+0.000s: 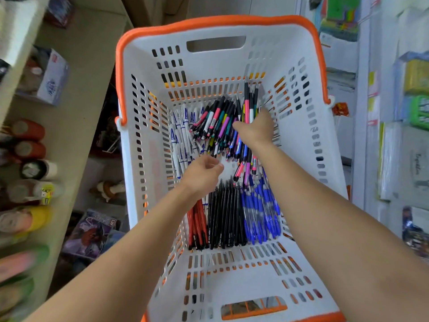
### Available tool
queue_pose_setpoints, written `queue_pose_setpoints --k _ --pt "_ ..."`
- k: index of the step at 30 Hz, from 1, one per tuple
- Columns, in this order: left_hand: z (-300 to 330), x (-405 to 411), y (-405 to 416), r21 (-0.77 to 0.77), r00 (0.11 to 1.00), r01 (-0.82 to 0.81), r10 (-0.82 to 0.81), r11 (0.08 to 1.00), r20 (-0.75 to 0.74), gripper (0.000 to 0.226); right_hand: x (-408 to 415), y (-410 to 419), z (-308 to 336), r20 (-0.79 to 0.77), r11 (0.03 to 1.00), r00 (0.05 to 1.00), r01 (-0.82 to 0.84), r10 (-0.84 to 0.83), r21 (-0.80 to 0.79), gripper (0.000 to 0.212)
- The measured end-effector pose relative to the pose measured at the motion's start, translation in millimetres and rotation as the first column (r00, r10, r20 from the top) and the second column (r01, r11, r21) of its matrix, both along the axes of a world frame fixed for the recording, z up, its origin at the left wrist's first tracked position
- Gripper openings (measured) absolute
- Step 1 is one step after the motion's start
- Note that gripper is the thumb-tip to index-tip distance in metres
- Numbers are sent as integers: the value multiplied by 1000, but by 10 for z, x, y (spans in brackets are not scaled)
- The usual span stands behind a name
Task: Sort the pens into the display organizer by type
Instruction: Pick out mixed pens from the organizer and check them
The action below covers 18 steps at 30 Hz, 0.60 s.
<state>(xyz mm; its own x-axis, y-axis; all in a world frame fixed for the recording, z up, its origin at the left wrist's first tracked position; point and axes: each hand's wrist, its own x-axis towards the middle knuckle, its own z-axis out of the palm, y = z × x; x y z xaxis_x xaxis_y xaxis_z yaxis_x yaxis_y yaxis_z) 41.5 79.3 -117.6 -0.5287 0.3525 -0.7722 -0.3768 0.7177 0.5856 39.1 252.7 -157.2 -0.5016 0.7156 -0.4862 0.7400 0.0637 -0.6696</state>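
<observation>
Reaching into a white basket (pixel 308 73) with an orange rim, the right hand (pixel 255 129) grasps a few upright multicoloured pens (pixel 249 101) above a mixed heap of pens (pixel 218 122) just to its left. The left hand (pixel 204 173) hovers with loosely curled fingers, holding nothing; white pens (pixel 181 135) lie beyond it, and red pens (pixel 197 224), black pens (pixel 226 217) and blue pens (pixel 262 212) lie in rows nearer the wrists.

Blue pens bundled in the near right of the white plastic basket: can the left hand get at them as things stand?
Probably yes: the blue pens lie uncovered, and the left hand hovers just above-left holding nothing.
</observation>
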Motion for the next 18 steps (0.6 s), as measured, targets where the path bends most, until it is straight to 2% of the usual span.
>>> queue_pose_setpoints --k 4,6,8,9,13,14,16,17,18 --pt "-15 -7 62 0 988 -127 126 992 89 24 -24 22 88 -62 1000 998 17 -19 -25 84" --pt "-40 -10 82 -2 969 -198 196 980 148 32 -56 21 97 -64 996 996 57 -62 -75 74" --pt "-80 -6 87 -21 922 -316 312 949 231 47 -98 0 161 -81 979 987 128 -142 -156 53" --pt "-80 10 80 -36 884 -383 378 923 276 51 -113 -7 178 -82 961 977 173 -195 -215 55" --pt "19 152 67 -44 673 -617 555 786 489 61 -110 -109 262 -70 847 931 294 -359 -444 74" --pt "37 183 75 -46 592 -691 602 721 537 61 -98 -158 275 -80 818 918 303 -388 -489 79" --pt "67 218 91 -82 389 -833 684 547 618 60 -65 -269 199 -59 754 886 355 -461 -553 102" --pt "67 219 98 -90 319 -875 706 476 632 59 -34 -314 170 -40 729 879 367 -475 -577 112" --pt "66 213 108 -85 287 -898 722 431 629 57 -5 -353 137 -27 702 875 369 -484 -609 114"
